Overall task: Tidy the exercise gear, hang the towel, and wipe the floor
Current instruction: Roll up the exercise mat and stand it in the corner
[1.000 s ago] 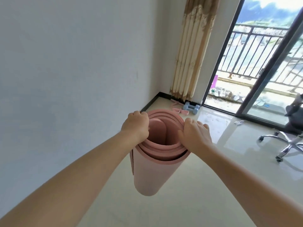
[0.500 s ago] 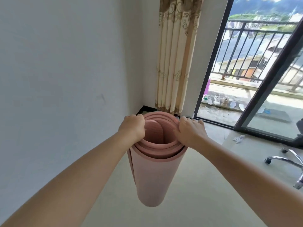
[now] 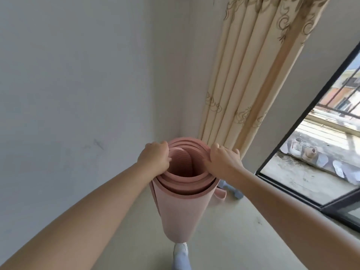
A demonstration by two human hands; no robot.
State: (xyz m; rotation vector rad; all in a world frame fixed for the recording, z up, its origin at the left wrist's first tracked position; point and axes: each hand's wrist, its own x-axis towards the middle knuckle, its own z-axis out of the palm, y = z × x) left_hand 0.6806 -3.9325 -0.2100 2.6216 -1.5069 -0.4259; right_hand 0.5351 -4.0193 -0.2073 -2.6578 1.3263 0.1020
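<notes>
Both of our hands grip the top rim of the rolled pink yoga mat (image 3: 181, 207): our left hand (image 3: 154, 159) is closed over the rim on its side, fingers hooked into the open core, and our right hand (image 3: 222, 162) is clamped on the opposite side, thumb inside the outer layers. The mat hangs upright between them, and its lower end seems to sit just above the floor (image 3: 233, 240), in front of our foot (image 3: 181, 256).

We judge the step to be standing the mat in the corner. To do it well, we should keep both grips even so the coils do not telescope, lower it straight down, then lean it against the wall (image 3: 78, 94) to the mat's left before letting go.

Just right of the mat a pale blue dumbbell (image 3: 236, 192) and a pink piece of gear lie on the smooth, pale floor. Behind the mat hangs a beige curtain (image 3: 243, 84); further right a dark-framed glass door (image 3: 303, 121) opens onto a balcony.
</notes>
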